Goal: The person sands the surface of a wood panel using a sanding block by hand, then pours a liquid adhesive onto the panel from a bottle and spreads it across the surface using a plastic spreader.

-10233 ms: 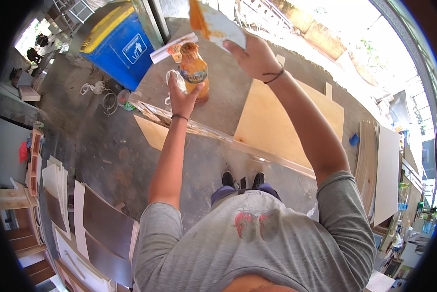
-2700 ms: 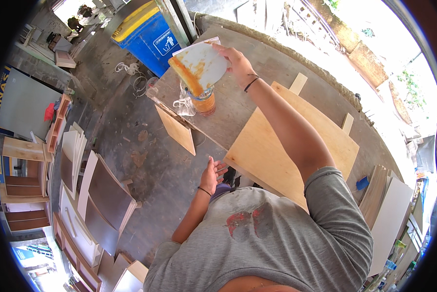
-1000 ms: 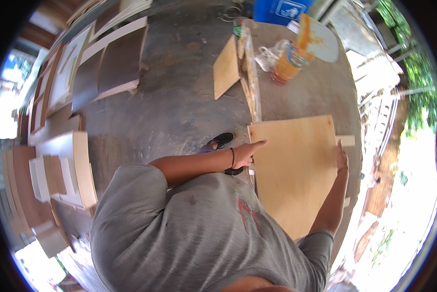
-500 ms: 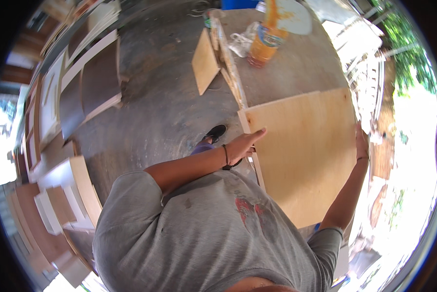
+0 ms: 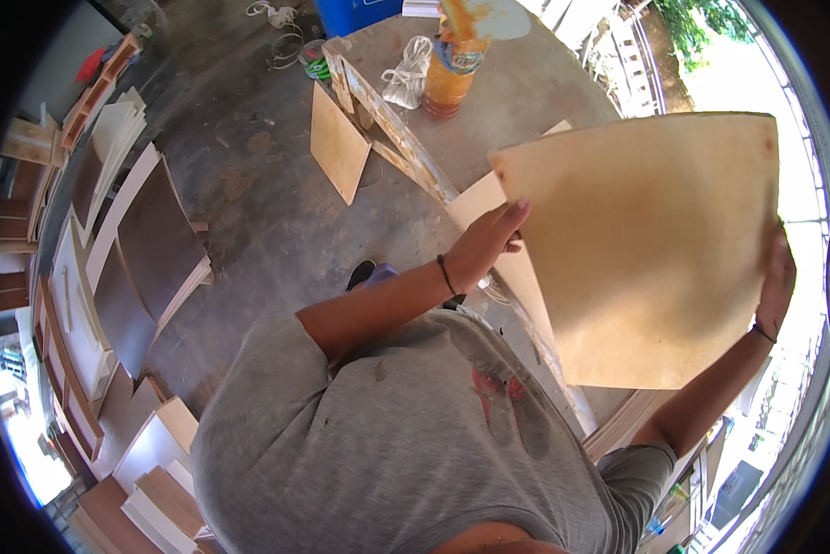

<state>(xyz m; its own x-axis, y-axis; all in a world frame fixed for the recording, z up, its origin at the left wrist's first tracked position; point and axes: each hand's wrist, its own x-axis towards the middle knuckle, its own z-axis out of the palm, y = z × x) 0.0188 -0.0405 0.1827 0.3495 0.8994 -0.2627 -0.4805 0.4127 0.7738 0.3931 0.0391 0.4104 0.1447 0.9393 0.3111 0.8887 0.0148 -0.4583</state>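
Observation:
A pale plywood panel (image 5: 655, 249) is held up over the workbench (image 5: 516, 92), between my two hands. My left hand (image 5: 487, 245) grips its left edge, thumb on the upper face and fingers curled below. On the opposite edge, my right hand (image 5: 777, 286) is closed around the side, its fingertips partly hidden behind the board. Another light board (image 5: 528, 288) lies on the bench underneath, mostly covered by the raised panel.
On the far bench stand an orange-stained plastic bottle (image 5: 449, 83) and a bundle of white cord (image 5: 408, 76). A small plywood piece (image 5: 338, 143) leans against the bench's left side. Dark brown panels (image 5: 163, 217) are stacked across the floor at left. A blue container (image 5: 355, 13) sits beyond.
Both hands have lifted the plywood panel off the bench and shifted it to the right. The light board beneath has come into view. My view has turned somewhat.

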